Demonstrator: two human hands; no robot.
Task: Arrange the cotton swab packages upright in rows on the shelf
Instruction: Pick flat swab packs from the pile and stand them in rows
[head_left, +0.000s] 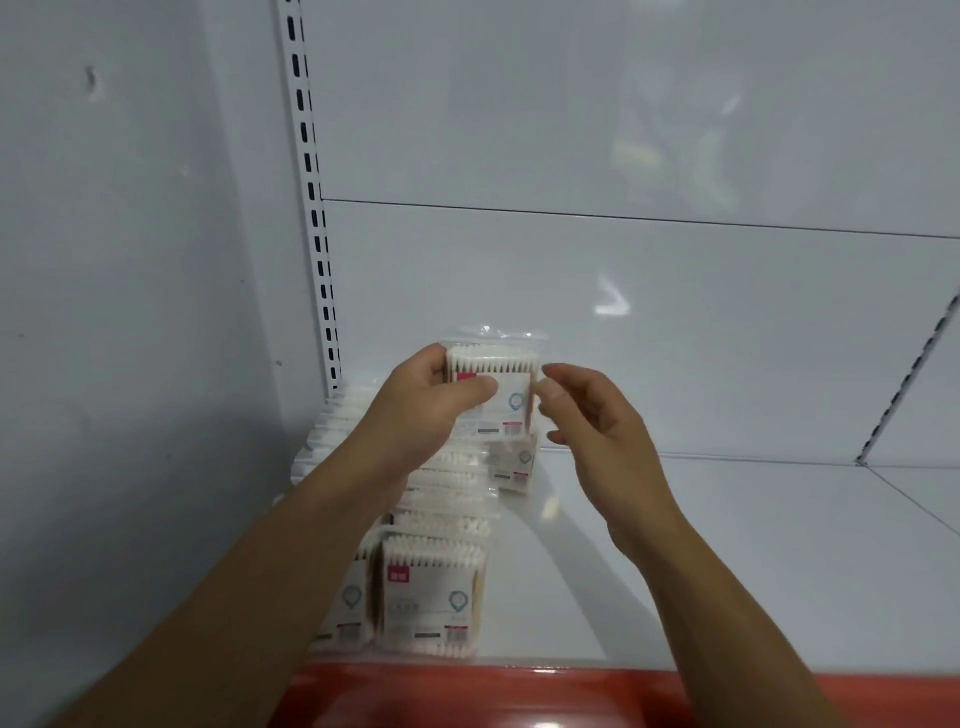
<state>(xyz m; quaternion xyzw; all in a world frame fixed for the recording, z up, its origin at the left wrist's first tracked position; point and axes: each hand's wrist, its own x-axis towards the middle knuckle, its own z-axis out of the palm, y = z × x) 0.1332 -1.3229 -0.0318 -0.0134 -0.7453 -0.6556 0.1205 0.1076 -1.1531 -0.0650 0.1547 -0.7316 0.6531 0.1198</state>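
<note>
My left hand grips a clear cotton swab package with white tips and a red label, held upright above the white shelf. My right hand hovers at the package's right edge, fingers loosely curled, thumb and forefinger touching or almost touching the wrapper. Below, a row of upright swab packages runs from the shelf's front edge toward the back left corner. A second row stands left of it, partly hidden by my left forearm. One more package stands behind, under the held one.
A red price strip lines the shelf's front edge. A slotted white upright stands at the back left beside the side wall. The white back panel rises behind. Bare shelf surface spreads to the right of the packages.
</note>
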